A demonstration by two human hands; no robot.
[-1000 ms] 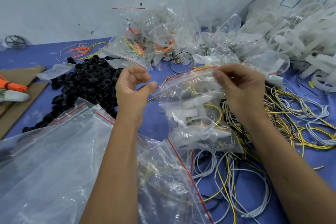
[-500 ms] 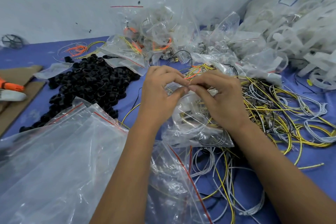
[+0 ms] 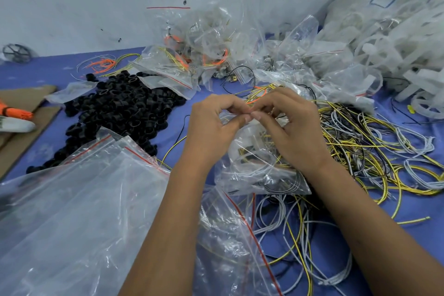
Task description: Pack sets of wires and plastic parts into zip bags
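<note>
A filled zip bag — wires and white parts inside — is being sealed above the tabletop: its mouth is pinched by left hand and right hand, thumbs meeting. Next, the strip likely needs pressing along its length.

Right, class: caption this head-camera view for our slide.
Both hands pinch shut a filled zip bag amid loose wires.

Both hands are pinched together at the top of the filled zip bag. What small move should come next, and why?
Probably slide the pinching fingertips apart along the seal to press it closed. The left hand and right hand meet at the middle of the top edge of the zip bag, which already holds wires and white parts. Whether the seal is shut cannot be told.
</note>
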